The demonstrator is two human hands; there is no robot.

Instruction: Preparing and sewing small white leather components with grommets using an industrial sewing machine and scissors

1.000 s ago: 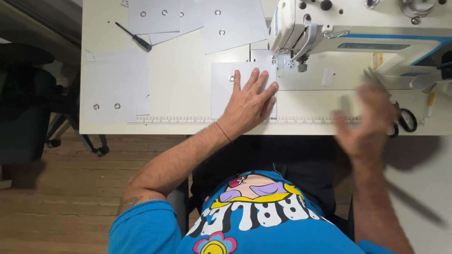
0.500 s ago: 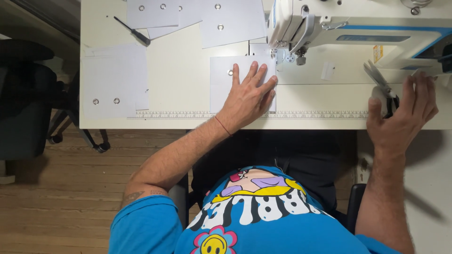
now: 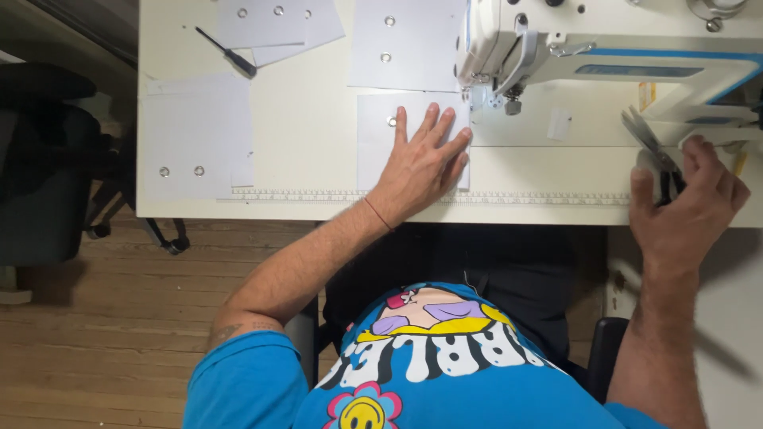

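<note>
Two hands are occupied: the left hand [image 3: 421, 163], fingers spread, is pressed flat on a white sheet [image 3: 373, 143] beside the sewing machine [image 3: 556, 40]. The right hand [image 3: 687, 206], fingers curled together, is closed on scissors [image 3: 653, 147] at the table's [image 3: 318, 199] right. The sheet is best kept flat and the blades pointed away.

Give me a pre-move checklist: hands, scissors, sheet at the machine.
1. Left hand flat on the white sheet: ok.
2. Sheet edge beside the sewing machine head: ok.
3. Right hand gripping the scissors: ok.
4. Scissor blades open or closed: cannot tell.
5. Fingers apart from the needle area: ok.
6. Screwdriver apart from both hands: ok.
</note>
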